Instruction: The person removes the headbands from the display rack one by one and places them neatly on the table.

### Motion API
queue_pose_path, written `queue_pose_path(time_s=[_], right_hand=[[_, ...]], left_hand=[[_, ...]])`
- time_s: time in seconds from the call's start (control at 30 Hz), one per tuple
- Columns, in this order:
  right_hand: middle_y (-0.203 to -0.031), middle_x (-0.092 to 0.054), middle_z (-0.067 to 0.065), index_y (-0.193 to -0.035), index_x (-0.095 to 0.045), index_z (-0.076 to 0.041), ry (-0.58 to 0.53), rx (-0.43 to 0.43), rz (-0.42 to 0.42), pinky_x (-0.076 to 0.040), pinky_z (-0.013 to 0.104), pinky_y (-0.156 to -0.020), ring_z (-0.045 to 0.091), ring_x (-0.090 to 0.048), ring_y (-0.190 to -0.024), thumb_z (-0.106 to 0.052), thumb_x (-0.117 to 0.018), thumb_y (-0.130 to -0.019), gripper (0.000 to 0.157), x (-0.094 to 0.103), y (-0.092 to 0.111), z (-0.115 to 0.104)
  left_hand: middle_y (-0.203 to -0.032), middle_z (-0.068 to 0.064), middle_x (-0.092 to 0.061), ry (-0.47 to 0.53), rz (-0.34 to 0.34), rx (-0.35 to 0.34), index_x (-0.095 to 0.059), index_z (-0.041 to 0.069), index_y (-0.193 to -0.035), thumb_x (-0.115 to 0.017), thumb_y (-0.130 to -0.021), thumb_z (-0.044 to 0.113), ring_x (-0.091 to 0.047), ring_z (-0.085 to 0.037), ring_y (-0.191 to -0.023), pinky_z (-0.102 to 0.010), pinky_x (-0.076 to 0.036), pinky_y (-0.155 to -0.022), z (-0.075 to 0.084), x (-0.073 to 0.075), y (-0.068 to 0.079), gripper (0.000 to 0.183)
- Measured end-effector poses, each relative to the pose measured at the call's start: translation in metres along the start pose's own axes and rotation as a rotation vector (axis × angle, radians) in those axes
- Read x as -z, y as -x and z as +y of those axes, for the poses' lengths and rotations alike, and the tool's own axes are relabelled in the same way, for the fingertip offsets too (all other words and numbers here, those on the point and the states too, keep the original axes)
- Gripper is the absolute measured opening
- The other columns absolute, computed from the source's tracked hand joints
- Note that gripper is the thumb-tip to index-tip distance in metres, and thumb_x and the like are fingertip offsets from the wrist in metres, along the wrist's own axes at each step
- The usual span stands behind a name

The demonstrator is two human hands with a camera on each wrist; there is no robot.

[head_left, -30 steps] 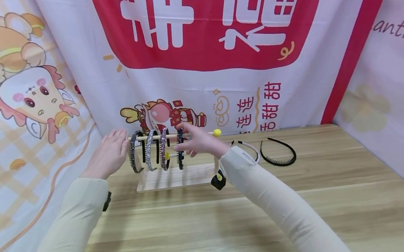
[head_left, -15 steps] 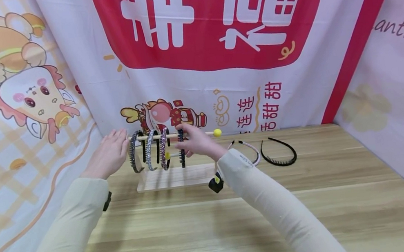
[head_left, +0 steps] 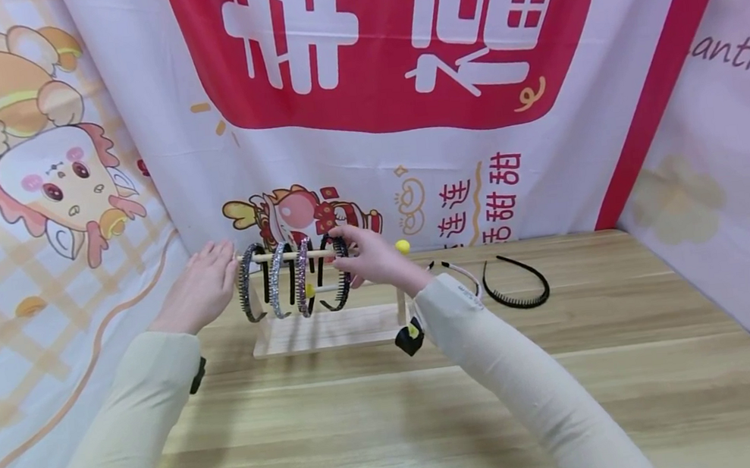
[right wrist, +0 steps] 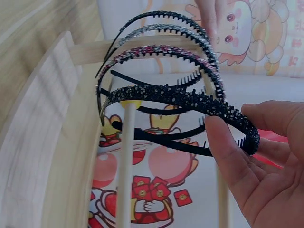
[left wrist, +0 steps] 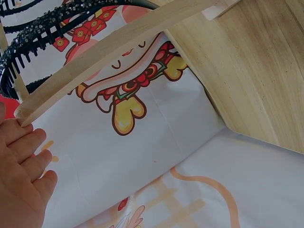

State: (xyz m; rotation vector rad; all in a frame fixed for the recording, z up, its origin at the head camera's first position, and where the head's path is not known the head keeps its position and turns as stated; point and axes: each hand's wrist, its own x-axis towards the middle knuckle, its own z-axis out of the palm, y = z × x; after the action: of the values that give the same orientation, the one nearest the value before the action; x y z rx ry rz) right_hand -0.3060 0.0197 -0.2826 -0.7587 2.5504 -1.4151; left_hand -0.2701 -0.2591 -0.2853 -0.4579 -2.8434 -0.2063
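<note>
My right hand (head_left: 375, 258) pinches a black headband (right wrist: 166, 97) with dark glitter between thumb and fingers, near its crown. This headband is looped over the top rod (head_left: 367, 249) of a wooden rack (head_left: 330, 332). To its left hang a pink glitter headband (head_left: 302, 283), a silver one (head_left: 275, 286) and a dark grey one (head_left: 244, 290). My left hand (head_left: 200, 283) rests against the rack's left end, fingers extended. In the left wrist view its fingertips touch the top of the wooden upright (left wrist: 109, 54).
A lower rod with a yellow tip (head_left: 310, 290) projects forward beneath the top rod, which ends in a yellow ball (head_left: 403, 247). On the table right of the rack lie a pale headband (head_left: 465, 274) and a black toothed headband (head_left: 520, 304). Printed cloth (head_left: 338, 146) hangs behind.
The black glitter headband has turned from nearly edge-on to showing its curved opening, its lower end now farther left. My right hand shifted slightly right; my left hand stayed put.
</note>
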Motion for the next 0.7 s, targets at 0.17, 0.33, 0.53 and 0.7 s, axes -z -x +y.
queue_pose_path(time_s=[0.17, 0.33, 0.53, 0.7], right_hand=[[-0.132, -0.042, 0.016, -0.140, -0.038, -0.016, 0.042, 0.017, -0.008, -0.055, 0.028, -0.055, 0.025, -0.063, -0.057, -0.011, -0.060, -0.090, 0.055, 0.006, 0.003, -0.005], [-0.138, -0.039, 0.014, -0.140, -0.039, -0.018, 0.056, 0.027, -0.004, -0.055, 0.027, -0.057, 0.025, -0.063, -0.057, -0.015, -0.060, -0.091, 0.054, 0.013, 0.008, -0.009], [-0.134, -0.042, 0.017, -0.139, -0.041, -0.015, 0.015, 0.059, 0.011, -0.056, 0.030, -0.055, 0.027, -0.062, -0.054, -0.012, -0.061, -0.089, 0.053, 0.020, 0.013, -0.012], [-0.138, -0.040, 0.017, -0.139, -0.040, -0.015, 0.005, 0.057, 0.021, -0.056, 0.031, -0.056, 0.025, -0.061, -0.053, -0.011, -0.062, -0.089, 0.055, 0.027, 0.015, -0.012]], left_hand=[[-0.141, -0.032, -0.023, 0.008, -0.001, 0.003, -0.025, -0.014, -0.137, -0.022, -0.102, 0.022, -0.015, -0.048, -0.131, -0.052, -0.007, -0.109, 0.000, 0.000, 0.001, 0.051], [-0.142, -0.031, -0.023, 0.007, -0.004, 0.002, -0.025, -0.013, -0.137, -0.022, -0.102, 0.023, -0.015, -0.047, -0.131, -0.052, -0.007, -0.109, 0.000, 0.000, 0.001, 0.051], [-0.142, -0.031, -0.022, 0.007, -0.008, 0.002, -0.025, -0.013, -0.138, -0.022, -0.102, 0.023, -0.014, -0.047, -0.131, -0.052, -0.006, -0.109, 0.000, 0.000, 0.001, 0.051], [-0.142, -0.031, -0.022, 0.009, -0.007, 0.000, -0.024, -0.013, -0.138, -0.023, -0.102, 0.023, -0.014, -0.047, -0.131, -0.052, -0.006, -0.109, -0.001, -0.001, 0.001, 0.051]])
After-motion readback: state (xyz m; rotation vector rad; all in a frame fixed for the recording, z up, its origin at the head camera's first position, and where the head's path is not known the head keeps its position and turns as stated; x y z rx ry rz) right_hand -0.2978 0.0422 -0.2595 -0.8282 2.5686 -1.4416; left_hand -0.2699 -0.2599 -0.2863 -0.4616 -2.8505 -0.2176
